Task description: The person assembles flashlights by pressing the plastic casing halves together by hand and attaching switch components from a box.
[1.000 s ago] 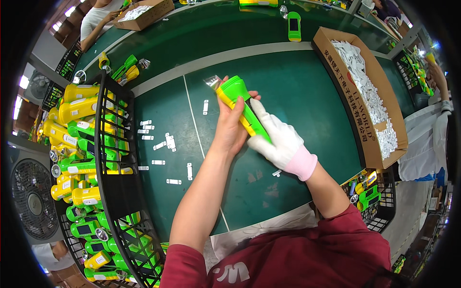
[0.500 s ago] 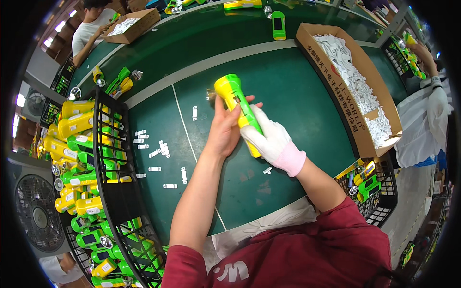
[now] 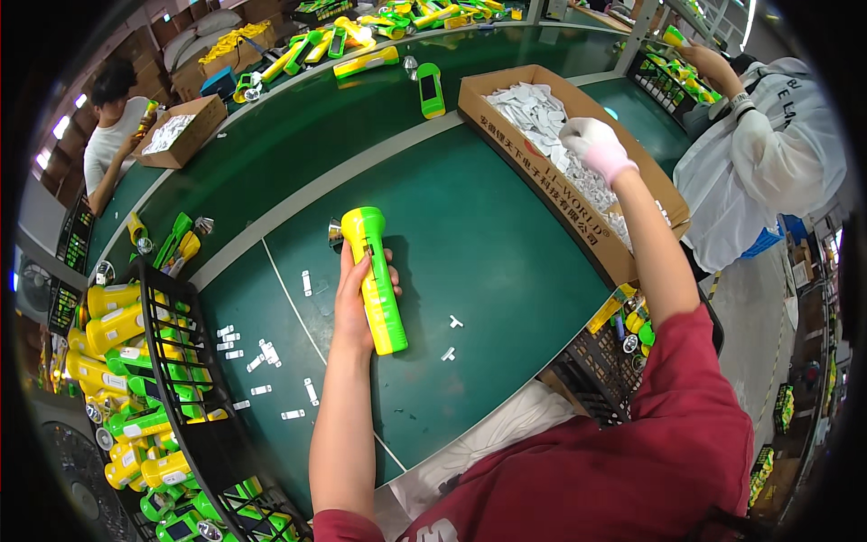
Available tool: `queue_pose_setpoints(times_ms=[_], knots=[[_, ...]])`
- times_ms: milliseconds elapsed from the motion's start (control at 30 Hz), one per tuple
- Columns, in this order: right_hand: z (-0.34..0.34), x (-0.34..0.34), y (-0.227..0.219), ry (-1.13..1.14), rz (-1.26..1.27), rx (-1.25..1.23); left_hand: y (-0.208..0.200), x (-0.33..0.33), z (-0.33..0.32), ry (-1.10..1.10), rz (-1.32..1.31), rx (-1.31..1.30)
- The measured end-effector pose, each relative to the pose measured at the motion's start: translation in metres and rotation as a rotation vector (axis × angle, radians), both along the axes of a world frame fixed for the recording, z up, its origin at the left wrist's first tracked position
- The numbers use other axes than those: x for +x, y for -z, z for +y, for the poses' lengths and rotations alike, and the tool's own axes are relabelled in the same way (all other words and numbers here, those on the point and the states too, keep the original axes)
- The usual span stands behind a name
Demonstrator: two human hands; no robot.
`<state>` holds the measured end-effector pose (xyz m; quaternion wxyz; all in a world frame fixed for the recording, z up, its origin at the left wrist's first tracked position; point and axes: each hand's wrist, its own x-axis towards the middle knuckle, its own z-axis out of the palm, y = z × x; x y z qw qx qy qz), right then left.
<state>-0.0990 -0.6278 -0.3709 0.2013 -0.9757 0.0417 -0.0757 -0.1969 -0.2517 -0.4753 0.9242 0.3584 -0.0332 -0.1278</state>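
My bare left hand [image 3: 354,303] is wrapped round a yellow-and-green flashlight [image 3: 383,294] above the green tabletop, its wide end pointing away from me. A small shiny lamp reflector [image 3: 335,233] shows beside that wide end. My right hand [image 3: 596,146], in a white glove with a pink cuff, reaches into a long cardboard box [image 3: 551,185] of small white plastic parts [image 3: 528,108]. Its fingers are curled down at the heap, and whether a part is between them is hidden. Two small white pieces [image 3: 449,354] lie on the table right of the flashlight.
Several white strips [image 3: 262,357] lie on the left of the green table [image 3: 470,244]. A black crate [image 3: 172,361] full of flashlights stands at the left, another crate [image 3: 596,361] at the right. Beyond runs a green belt [image 3: 298,126] with flashlights. Two other people are at work nearby.
My right hand has left the flashlight and moved far right into the box of white parts. The left hand still holds the flashlight. The head view has shifted toward the right and far side.
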Motion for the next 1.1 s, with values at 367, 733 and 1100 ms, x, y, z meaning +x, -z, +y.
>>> queue_pose_setpoints(times_ms=[367,733,1100], knots=[[-0.001,0.074,0.038,0.065,0.199,-0.350,0.000,-0.003,0.006,0.053,-0.064,0.039],[0.017,0.011,-0.014,0.083,-0.012,0.301,0.014,0.003,0.009,0.056,-0.021,-0.079],[0.189,-0.073,0.010,-0.574,0.238,0.944,0.008,-0.001,0.003,0.064,0.038,-0.045]])
